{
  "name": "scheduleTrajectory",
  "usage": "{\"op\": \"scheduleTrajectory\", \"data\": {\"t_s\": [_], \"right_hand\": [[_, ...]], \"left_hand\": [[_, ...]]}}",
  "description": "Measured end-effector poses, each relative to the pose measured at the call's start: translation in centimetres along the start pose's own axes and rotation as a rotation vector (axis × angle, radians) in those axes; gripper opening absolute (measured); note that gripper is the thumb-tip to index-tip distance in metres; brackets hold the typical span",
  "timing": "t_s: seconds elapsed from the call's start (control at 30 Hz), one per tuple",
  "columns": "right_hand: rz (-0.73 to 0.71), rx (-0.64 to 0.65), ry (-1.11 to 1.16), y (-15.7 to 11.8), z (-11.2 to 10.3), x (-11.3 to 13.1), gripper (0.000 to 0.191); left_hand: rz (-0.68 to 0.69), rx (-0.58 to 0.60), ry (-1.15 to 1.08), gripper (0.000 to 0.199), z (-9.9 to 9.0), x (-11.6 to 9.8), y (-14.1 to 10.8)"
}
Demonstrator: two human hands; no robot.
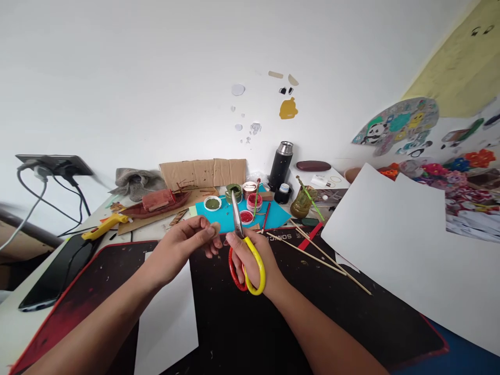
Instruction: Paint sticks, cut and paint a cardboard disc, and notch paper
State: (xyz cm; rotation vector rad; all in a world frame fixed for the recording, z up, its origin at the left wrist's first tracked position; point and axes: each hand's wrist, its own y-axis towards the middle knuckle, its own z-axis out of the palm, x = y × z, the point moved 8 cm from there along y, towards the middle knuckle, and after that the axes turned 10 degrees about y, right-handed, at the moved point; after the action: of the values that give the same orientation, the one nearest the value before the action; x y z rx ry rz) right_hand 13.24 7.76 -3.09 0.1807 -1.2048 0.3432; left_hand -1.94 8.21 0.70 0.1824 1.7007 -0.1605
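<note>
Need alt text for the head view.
A person's right hand holds scissors above a black mat; whether the left hand beside it holds anything is unclear. Behind are open jars on blue paper and a model boat.

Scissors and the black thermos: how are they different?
The scissors have red and yellow handles; the thermos has a black body. The scissors are in the right hand; the thermos stands near the wall. The scissors' blades are thin; the thermos is thick and round. Both have a shiny, silvery part.
</note>
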Motion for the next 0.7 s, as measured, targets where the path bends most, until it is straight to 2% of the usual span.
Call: {"op": "scheduleTrajectory", "data": {"t_s": [0.27, 0.37, 0.5, 0.6, 0.7], "right_hand": [[0.001, 0.048, 0.050, 0.3, -0.1, 0.8, 0.060], [0.004, 0.076, 0.042, 0.3, 0.0, 0.8, 0.054], [-0.014, 0.047, 0.034, 0.4, -0.2, 0.9, 0.048], [-0.050, -0.012, 0.041, 0.5, -0.6, 1.1, 0.043], [-0.072, -0.037, 0.052, 0.4, -0.8, 1.2, 0.040]], "left_hand": [[-0.039, 0.244, 0.196, 0.048, 2.0, -0.2, -0.4], [-0.034, 0.279, 0.211, 0.048, 2.1, 0.0, -0.4], [-0.004, 0.239, 0.196, 0.049, 1.8, 0.0, -0.2], [0.057, 0.142, 0.172, 0.049, 1.2, -0.2, -0.1], [0.116, 0.057, 0.256, 0.050, 0.9, -0.3, -0.3]]}}
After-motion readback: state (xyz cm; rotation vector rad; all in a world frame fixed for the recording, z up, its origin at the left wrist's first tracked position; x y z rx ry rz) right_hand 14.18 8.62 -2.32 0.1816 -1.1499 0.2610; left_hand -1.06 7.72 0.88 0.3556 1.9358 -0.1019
